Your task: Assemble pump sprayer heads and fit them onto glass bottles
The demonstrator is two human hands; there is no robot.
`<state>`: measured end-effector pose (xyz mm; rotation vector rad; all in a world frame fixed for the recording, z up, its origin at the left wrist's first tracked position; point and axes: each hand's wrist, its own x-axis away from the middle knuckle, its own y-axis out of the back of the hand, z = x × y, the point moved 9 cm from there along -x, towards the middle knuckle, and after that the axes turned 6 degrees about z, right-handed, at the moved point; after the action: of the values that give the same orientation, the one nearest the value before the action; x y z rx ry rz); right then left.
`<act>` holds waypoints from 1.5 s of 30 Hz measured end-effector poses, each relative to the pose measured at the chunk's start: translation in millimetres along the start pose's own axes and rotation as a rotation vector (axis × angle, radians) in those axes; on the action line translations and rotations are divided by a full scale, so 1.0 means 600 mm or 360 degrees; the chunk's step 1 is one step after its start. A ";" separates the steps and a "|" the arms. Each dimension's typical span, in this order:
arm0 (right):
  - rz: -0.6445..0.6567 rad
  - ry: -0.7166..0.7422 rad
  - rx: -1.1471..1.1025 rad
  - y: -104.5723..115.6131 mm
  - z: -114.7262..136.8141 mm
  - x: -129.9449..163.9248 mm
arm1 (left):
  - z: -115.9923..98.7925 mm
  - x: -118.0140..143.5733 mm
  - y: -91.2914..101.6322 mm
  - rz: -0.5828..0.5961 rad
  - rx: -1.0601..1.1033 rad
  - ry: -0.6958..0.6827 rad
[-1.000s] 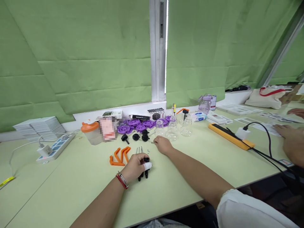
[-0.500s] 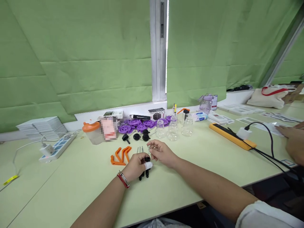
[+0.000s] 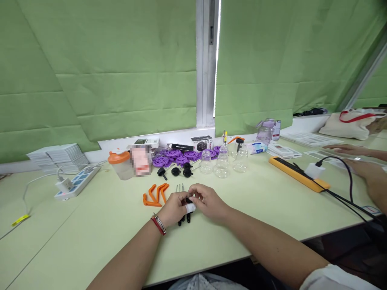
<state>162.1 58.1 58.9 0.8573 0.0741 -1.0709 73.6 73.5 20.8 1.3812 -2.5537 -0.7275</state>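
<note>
Over the middle of the table, my left hand [image 3: 174,208] is closed around a small round black plastic part [image 3: 189,200]; a white wrap covers its thumb. The fingertips of my right hand [image 3: 210,202] are pinched together at the top of that part. The small metal spring they held a moment ago is hidden by the fingers now. Beneath my hands lie several metal rods with black handles [image 3: 188,218], partly covered. Left of them rest several orange angled handles [image 3: 155,195]. Beyond are black round lids [image 3: 175,172] with stems.
Purple openwork discs [image 3: 173,154] are piled behind, beside clear glass jars [image 3: 222,167]. An orange-lidded cup [image 3: 119,165] stands at back left, near a white power strip [image 3: 78,183]. At right lies a yellow power strip [image 3: 298,174] with cables; another person's hands [image 3: 363,171] are beyond it.
My right hand has brought the spring down and left to the black part, and its fingers now meet my left hand. The view has shifted slightly.
</note>
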 end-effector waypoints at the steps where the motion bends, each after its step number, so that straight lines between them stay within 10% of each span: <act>1: 0.0012 0.0016 0.0037 0.000 0.004 0.000 | 0.000 0.000 0.000 0.0002 0.0006 -0.0007; 27: 0.0258 0.0082 0.0167 -0.017 -0.015 0.011 | 0.006 -0.001 0.007 -0.0009 -0.0008 0.0011; 40: 0.0091 -0.0703 -0.0237 -0.047 -0.124 0.017 | -0.003 -0.002 0.032 -0.0086 -0.0582 -0.0117; 45: 0.0209 -0.0957 -0.0254 -0.053 -0.147 0.023 | -0.003 0.013 0.048 0.0208 -0.0744 -0.0117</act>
<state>173.7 98.5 -25.8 0.3667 -0.3912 -1.1418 48.3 79.6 35.3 1.0423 -2.2863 -1.2662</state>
